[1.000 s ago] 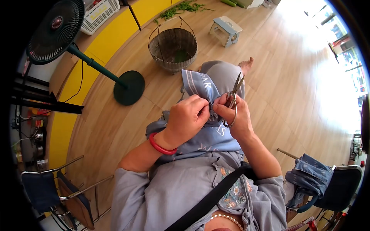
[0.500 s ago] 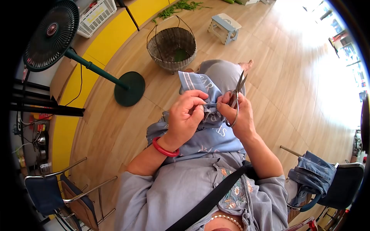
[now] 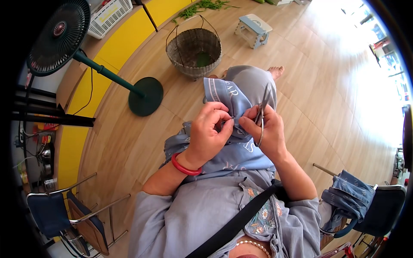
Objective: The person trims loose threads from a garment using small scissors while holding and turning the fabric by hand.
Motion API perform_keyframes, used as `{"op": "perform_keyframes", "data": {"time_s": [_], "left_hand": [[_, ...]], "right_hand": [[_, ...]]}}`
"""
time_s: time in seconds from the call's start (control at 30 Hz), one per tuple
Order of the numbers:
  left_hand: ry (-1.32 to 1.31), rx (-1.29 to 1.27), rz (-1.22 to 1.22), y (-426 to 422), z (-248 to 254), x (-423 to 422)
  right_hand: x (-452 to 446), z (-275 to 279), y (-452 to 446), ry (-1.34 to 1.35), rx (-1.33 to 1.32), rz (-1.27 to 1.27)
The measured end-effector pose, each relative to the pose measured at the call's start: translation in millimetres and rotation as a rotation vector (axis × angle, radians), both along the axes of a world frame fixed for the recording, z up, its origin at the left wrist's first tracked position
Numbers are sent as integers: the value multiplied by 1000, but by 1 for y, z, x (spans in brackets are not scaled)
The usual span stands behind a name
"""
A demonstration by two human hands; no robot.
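Blue cloth [image 3: 221, 91] with white lettering and a pale striped edge lies gathered across my lap. My left hand [image 3: 209, 134], with a red bangle [image 3: 185, 165] on its wrist, pinches a fold of it between thumb and index finger. Metal scissors [image 3: 265, 101] rest in my right hand [image 3: 272, 129], blades pointing away from me and a handle loop hanging below the fingers. The right thumb and index fingertip are close together beside the cloth, near the left fingertips. Whether they also hold a thread or a bit of cloth is too small to tell.
Ahead stand a woven basket [image 3: 194, 71] with a wire handle and a small folding stool [image 3: 254, 28]. A green fan [image 3: 145, 96] is at the left. Chairs flank me; more blue cloth [image 3: 349, 193] drapes over the right one. Green vegetables [image 3: 202, 8] lie at the far edge.
My right fingertips have drawn slightly away from the fold, and the scissors have turned more edge-on. The bunched ruffle between the hands shows less. My left hand keeps its pinch.
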State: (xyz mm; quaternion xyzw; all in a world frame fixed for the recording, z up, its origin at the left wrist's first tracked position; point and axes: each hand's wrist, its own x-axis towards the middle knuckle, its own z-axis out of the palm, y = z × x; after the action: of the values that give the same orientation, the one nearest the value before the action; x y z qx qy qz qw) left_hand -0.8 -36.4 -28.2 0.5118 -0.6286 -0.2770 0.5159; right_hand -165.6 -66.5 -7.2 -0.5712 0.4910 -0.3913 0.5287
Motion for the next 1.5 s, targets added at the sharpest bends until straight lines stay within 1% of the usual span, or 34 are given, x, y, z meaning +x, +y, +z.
{"op": "perform_keyframes", "data": {"time_s": [0.03, 0.1, 0.13, 0.2, 0.23, 0.27, 0.3, 0.33, 0.37, 0.4, 0.47, 0.5, 0.53, 0.57, 0.6, 0.63, 0.7, 0.73, 0.8, 0.83, 0.9, 0.93, 1.0, 1.03, 1.1, 1.17, 1.3, 1.43, 1.5], "left_hand": [[26, 27, -12, 0, 0, 0], [54, 55, -25, 1, -2, 0], [83, 42, -36, 0, -5, 0], [113, 29, -43, 1, -7, 0], [175, 96, -62, 3, -7, 0], [237, 163, -82, 4, -7, 1], [238, 163, -80, 5, -7, 0], [297, 186, -69, 5, -6, -1], [356, 208, -58, 5, -4, -2], [357, 208, -55, 5, -2, -2], [435, 296, -34, 5, 0, -2], [438, 295, -32, 5, -3, -1], [381, 242, -22, 4, -7, -1], [323, 189, -12, 4, -10, -1], [325, 189, -9, 5, -12, -1], [306, 181, -16, 5, -12, -2], [290, 172, -23, 6, -10, -3], [317, 196, -24, 6, -7, -4], [346, 217, -25, 7, -4, -5], [352, 232, -22, 7, -4, -4], [360, 246, -15, 8, -5, -1], [335, 286, -1, 9, -8, 1], [313, 327, 15, 10, -10, 2], [294, 289, 3, 10, -9, 1], [278, 253, -10, 9, -5, 0], [106, 139, -35, 8, -2, 2], [142, 175, -47, 6, -5, 6], [53, 138, -94, 3, -2, 11], [16, 118, -103, 2, -2, 10]], "right_hand": [[1, 3, 0, 1, 1, 0], [3, 9, 1, 208, -56, 61], [4, 8, 1, 209, -56, 62], [4, 3, -1, 143, -36, 90], [5, 2, -3, 143, -35, 94], [5, 1, -5, 95, 32, 92], [4, 1, -6, 47, 99, 88], [5, 1, -7, 48, 100, 90], [5, 1, -7, -10, 157, 70], [5, 1, -7, -67, 215, 49], [2, -2, -8, -53, 216, 39], [2, -2, -7, -41, 218, 27], [2, -1, -7, -38, 218, 30], [3, 2, -6, 16, 137, 18], [4, 4, -5, 71, 56, 7], [5, 7, -3, 72, 57, 10], [6, 10, 0, 303, -136, 70], [7, 10, -1, 305, -137, 71], [8, 8, -4, 242, -36, 86], [8, 8, -5, 243, -37, 88], [9, 8, -6, -23, 175, 48], [8, 8, -6, -21, 176, 51], [5, 8, -7, -81, 286, 65], [6, 8, -7, -78, 287, 65], [8, 8, -7, -155, 241, 56], [8, 8, -6, -171, 247, 71], [6, 3, -6, -165, 229, 130], [7, 2, -5, -134, 224, 146], [9, 1, -4, -167, 215, 118]]}}
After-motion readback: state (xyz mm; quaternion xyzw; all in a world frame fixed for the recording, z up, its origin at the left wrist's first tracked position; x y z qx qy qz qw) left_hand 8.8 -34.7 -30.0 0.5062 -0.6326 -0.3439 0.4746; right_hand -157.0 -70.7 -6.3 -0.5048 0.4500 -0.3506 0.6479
